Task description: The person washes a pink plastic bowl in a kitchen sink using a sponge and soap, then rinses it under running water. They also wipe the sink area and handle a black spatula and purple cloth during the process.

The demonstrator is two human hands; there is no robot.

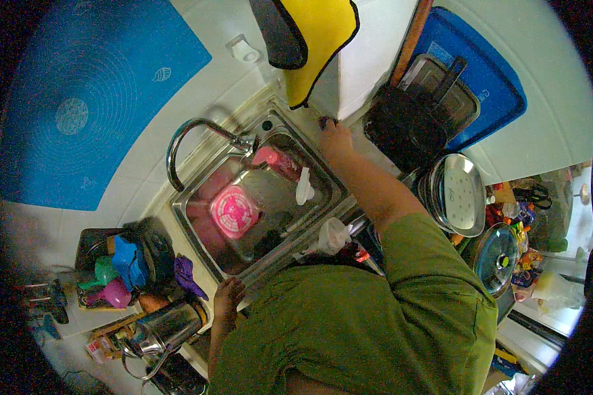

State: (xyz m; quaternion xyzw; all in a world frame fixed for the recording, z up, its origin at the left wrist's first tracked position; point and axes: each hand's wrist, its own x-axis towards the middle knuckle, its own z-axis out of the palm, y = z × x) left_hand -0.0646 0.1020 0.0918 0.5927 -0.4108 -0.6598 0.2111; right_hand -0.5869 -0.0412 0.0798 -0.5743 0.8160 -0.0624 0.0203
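Observation:
My right arm stretches past the stainless steel sink (296,239) to the counter behind its far right corner. There my right hand (337,137) has its fingers on a small dark object (323,122), mostly hidden by the fingers. My left hand (230,295) rests at the sink's near left corner, with nothing seen in it. Inside the basin are a pink plastic strainer (234,212), a pink-topped bottle (280,162) lying on its side, and a white plastic piece (304,188). A curved chrome faucet (197,122) arches over the basin.
A yellow-and-black cloth (321,39) hangs above my right hand. Dark pans (405,128) and stacked plates (459,197) stand right. A purple cloth (188,276), a metal kettle (165,326) and a black container (99,242) with colored scoops sit left. A plastic bag (333,234) lies by the sink's front.

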